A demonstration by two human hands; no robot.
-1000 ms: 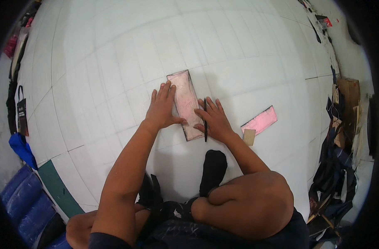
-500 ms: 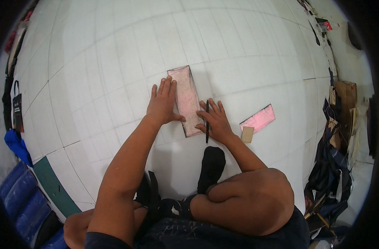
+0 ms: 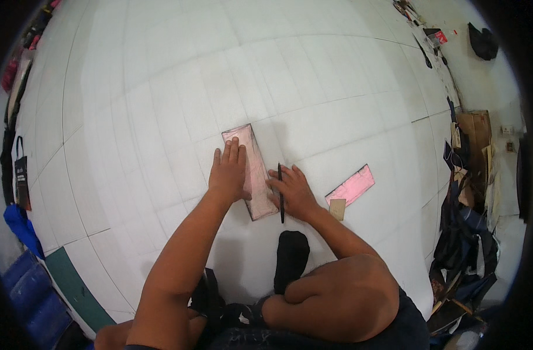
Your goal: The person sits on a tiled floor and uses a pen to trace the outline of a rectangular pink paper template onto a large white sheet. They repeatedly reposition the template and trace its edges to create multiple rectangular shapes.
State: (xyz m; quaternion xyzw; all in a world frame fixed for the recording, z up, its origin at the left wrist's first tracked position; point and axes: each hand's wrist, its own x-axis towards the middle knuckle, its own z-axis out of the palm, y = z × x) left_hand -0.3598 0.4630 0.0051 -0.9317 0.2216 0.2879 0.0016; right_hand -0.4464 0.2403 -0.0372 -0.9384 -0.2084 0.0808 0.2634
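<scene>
Left hand [image 3: 228, 177] has slid further onto the long pink strip [image 3: 255, 172], spread flat, right hand [image 3: 295, 192] clamped on the pen [image 3: 281, 204], so press evenly tbh.

Broad white floor [image 3: 348, 76] crossed by thin lines.
Brown cardboard box [image 3: 475, 137] near the pale right-hand wall [image 3: 506, 87]; ribbed blue padding [image 3: 36, 294], perhaps a mattress, at lower left.

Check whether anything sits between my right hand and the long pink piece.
Nothing visible does: the right hand has its fingertips at the right edge of the long pink piece. The black pen it holds lies right of those fingertips, and the smaller pink piece and tan piece lie farther right.
</scene>
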